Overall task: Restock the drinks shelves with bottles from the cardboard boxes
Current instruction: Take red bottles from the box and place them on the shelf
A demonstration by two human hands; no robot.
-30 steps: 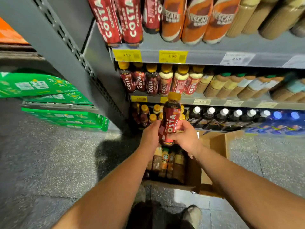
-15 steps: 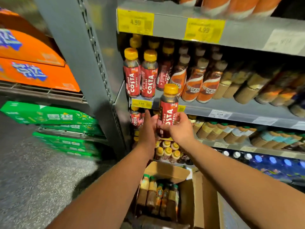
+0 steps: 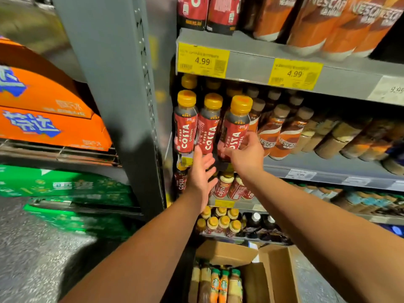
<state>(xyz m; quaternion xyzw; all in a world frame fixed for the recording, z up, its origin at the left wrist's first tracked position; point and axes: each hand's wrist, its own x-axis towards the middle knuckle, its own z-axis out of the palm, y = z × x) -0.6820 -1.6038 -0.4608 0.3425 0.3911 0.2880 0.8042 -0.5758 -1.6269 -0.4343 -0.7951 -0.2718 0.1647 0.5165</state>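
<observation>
Red-labelled, yellow-capped plastic coffee bottle (image 3: pixel 235 130) upright at the front of the grey metal shelf (image 3: pixel 328 165), beside two matching bottles (image 3: pixel 196 127). Gripped low on the label by curled fingers of the right hand (image 3: pixel 249 159); left hand (image 3: pixel 201 173) spread, holding nothing. Probably full, weighty, smooth: best held mid-body.

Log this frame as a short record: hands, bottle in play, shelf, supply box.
left hand: open, fingers spread, holding nothing, below the two upright Costa bottles
right hand: grips the lower part of the held Costa bottle
held Costa bottle: tilted, yellow cap, beside the two upright Costa bottles; base hidden
shelf: Nescafe bottles to the right
cardboard box: open on the floor, boxed bottles inside
</observation>
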